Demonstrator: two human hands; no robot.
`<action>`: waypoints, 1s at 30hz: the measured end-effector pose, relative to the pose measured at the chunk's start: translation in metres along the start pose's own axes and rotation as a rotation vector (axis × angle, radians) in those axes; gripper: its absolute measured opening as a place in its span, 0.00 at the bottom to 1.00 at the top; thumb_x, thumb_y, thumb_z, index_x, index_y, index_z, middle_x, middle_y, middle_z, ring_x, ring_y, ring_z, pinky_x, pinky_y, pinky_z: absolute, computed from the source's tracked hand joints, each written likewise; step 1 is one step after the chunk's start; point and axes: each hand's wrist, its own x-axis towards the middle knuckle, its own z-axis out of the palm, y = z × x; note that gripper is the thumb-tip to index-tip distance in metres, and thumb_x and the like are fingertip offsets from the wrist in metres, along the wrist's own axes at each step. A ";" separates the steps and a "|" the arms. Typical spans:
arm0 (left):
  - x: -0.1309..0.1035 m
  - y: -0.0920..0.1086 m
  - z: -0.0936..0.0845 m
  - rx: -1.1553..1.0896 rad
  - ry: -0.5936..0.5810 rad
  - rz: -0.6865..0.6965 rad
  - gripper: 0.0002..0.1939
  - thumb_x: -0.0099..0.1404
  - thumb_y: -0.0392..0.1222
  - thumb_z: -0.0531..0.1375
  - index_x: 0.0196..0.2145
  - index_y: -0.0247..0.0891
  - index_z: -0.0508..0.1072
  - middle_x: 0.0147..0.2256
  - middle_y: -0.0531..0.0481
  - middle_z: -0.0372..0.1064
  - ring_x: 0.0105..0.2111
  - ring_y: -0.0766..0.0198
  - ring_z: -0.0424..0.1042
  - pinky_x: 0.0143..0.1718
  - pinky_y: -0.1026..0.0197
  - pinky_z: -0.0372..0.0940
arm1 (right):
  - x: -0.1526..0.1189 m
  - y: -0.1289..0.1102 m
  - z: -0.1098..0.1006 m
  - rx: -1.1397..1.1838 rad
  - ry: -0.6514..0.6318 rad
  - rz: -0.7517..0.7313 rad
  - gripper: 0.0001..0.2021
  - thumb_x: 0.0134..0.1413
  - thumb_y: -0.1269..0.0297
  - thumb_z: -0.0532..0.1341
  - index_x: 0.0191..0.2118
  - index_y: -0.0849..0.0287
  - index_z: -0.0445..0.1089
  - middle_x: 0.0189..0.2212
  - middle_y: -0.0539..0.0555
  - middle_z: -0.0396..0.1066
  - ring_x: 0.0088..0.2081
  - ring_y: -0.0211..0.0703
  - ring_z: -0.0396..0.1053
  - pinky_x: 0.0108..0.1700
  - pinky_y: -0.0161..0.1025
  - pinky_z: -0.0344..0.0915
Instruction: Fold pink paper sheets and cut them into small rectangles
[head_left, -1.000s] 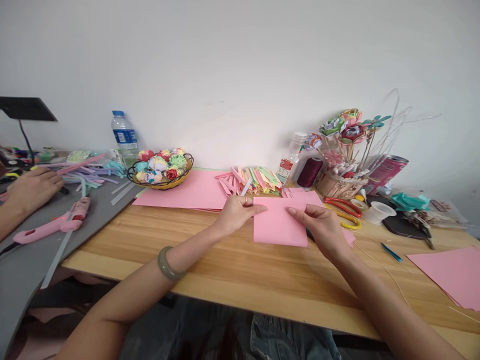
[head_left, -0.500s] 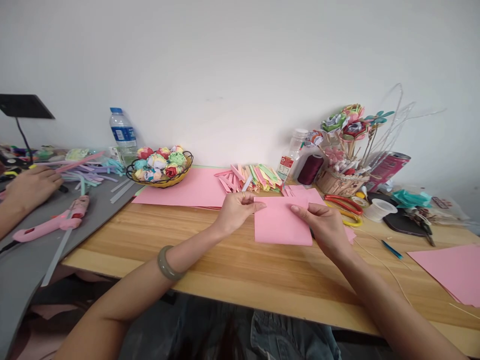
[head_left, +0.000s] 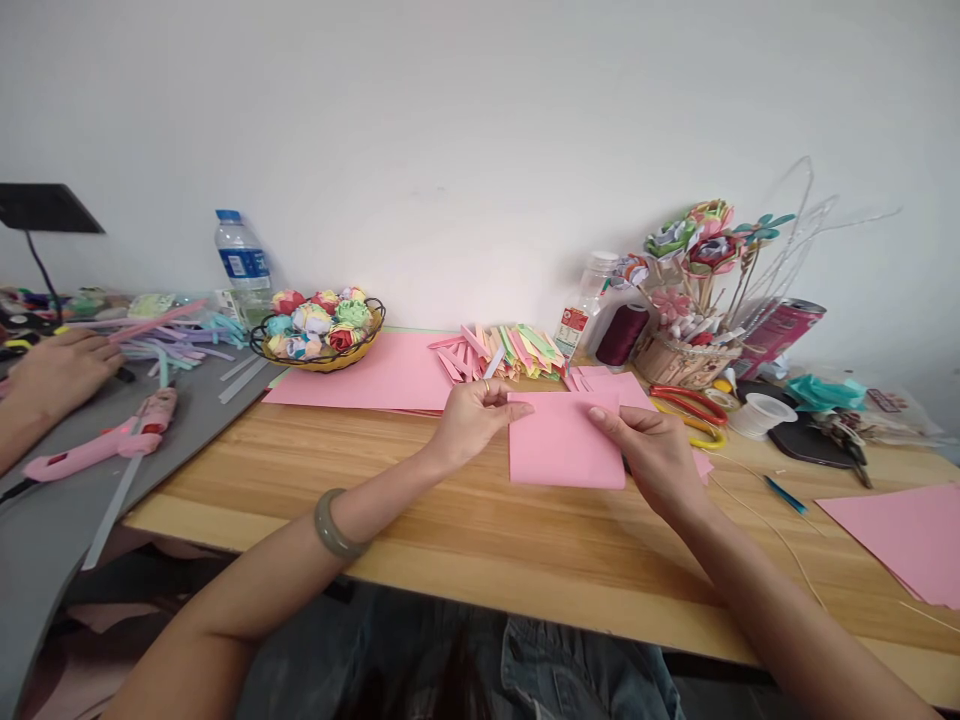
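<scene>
A folded piece of pink paper [head_left: 566,445] is held up above the wooden table, its fold along the lower edge. My left hand [head_left: 476,420] pinches its upper left corner, thumb on the near face. Near the upper right corner my right hand [head_left: 656,450] grips it between thumb and fingers. Behind the paper lie further pink pieces [head_left: 630,388] and a heap of coloured paper strips [head_left: 525,350]. Scissors with red and yellow handles [head_left: 686,402] rest just beyond my right hand.
At the left, a co-worker's hand [head_left: 67,370] is over a grey mat [head_left: 45,540] bearing a pink glue gun [head_left: 112,445]. A basket of paper flowers [head_left: 322,365], a water bottle [head_left: 241,262], a thread spool [head_left: 622,335] and a flower pot [head_left: 686,360] line the wall. Pink sheets [head_left: 900,540] lie right.
My right thumb has slid slightly to the right along the paper's top edge. The upper layer now lies nearly level with the back one. My left hand keeps its pinch.
</scene>
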 end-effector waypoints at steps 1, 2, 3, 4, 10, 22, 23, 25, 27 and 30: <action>0.000 0.000 0.000 -0.006 -0.002 0.005 0.15 0.46 0.47 0.66 0.22 0.33 0.70 0.22 0.55 0.65 0.24 0.70 0.63 0.28 0.66 0.58 | 0.000 0.000 0.000 -0.004 0.001 -0.003 0.21 0.43 0.46 0.61 0.17 0.61 0.64 0.16 0.46 0.54 0.19 0.31 0.48 0.20 0.33 0.43; 0.000 0.000 0.000 -0.009 -0.003 0.010 0.14 0.46 0.47 0.66 0.22 0.33 0.70 0.22 0.55 0.65 0.24 0.70 0.63 0.28 0.67 0.58 | 0.000 0.000 0.000 -0.007 0.003 -0.005 0.21 0.43 0.46 0.61 0.17 0.61 0.64 0.15 0.46 0.53 0.19 0.31 0.47 0.20 0.33 0.42; 0.000 0.000 0.000 -0.011 -0.003 0.014 0.14 0.47 0.46 0.66 0.22 0.33 0.69 0.21 0.55 0.65 0.23 0.71 0.63 0.27 0.67 0.57 | -0.001 0.000 0.000 -0.011 0.005 -0.007 0.21 0.43 0.46 0.61 0.16 0.61 0.63 0.15 0.46 0.52 0.19 0.31 0.46 0.20 0.33 0.42; 0.000 0.000 0.000 -0.012 -0.006 0.018 0.13 0.47 0.45 0.66 0.22 0.33 0.70 0.21 0.55 0.65 0.23 0.71 0.63 0.27 0.67 0.57 | -0.001 -0.001 0.000 -0.014 0.007 -0.008 0.22 0.43 0.46 0.61 0.16 0.61 0.62 0.15 0.46 0.51 0.19 0.30 0.45 0.20 0.33 0.41; -0.001 -0.001 -0.001 -0.017 -0.012 0.018 0.14 0.46 0.46 0.67 0.24 0.33 0.71 0.23 0.55 0.67 0.24 0.70 0.64 0.28 0.67 0.58 | -0.001 -0.003 0.000 -0.029 0.016 -0.002 0.22 0.44 0.46 0.61 0.16 0.60 0.62 0.15 0.46 0.50 0.19 0.30 0.45 0.19 0.33 0.40; -0.002 -0.001 0.000 -0.029 -0.019 0.014 0.15 0.46 0.48 0.67 0.26 0.32 0.73 0.25 0.52 0.69 0.26 0.68 0.66 0.29 0.65 0.60 | -0.002 -0.001 -0.001 -0.032 0.028 0.000 0.20 0.42 0.46 0.62 0.19 0.61 0.67 0.16 0.47 0.55 0.19 0.32 0.49 0.19 0.32 0.45; -0.002 -0.001 -0.001 -0.027 -0.023 0.016 0.15 0.46 0.48 0.67 0.26 0.32 0.73 0.25 0.52 0.69 0.26 0.68 0.66 0.29 0.65 0.60 | -0.001 0.000 -0.001 -0.032 0.030 0.000 0.20 0.42 0.47 0.62 0.19 0.61 0.67 0.16 0.47 0.55 0.20 0.32 0.49 0.19 0.32 0.45; -0.002 -0.002 -0.001 -0.028 -0.027 0.019 0.15 0.47 0.47 0.67 0.26 0.32 0.73 0.25 0.52 0.69 0.26 0.68 0.66 0.29 0.65 0.60 | -0.001 0.000 -0.001 -0.033 0.035 -0.001 0.20 0.42 0.47 0.62 0.19 0.61 0.67 0.16 0.47 0.55 0.20 0.32 0.49 0.19 0.32 0.45; -0.002 -0.002 -0.001 -0.028 -0.030 0.020 0.14 0.47 0.46 0.67 0.26 0.32 0.73 0.25 0.52 0.69 0.26 0.68 0.66 0.29 0.66 0.60 | -0.001 0.000 -0.001 -0.034 0.039 -0.002 0.20 0.42 0.47 0.62 0.19 0.61 0.68 0.17 0.47 0.55 0.20 0.32 0.49 0.19 0.32 0.45; -0.002 -0.001 -0.001 -0.020 -0.028 0.024 0.14 0.46 0.45 0.67 0.26 0.32 0.73 0.24 0.53 0.68 0.25 0.69 0.65 0.28 0.66 0.59 | -0.001 -0.001 -0.001 -0.038 0.042 -0.004 0.19 0.42 0.47 0.62 0.19 0.61 0.68 0.17 0.47 0.56 0.20 0.32 0.50 0.20 0.32 0.46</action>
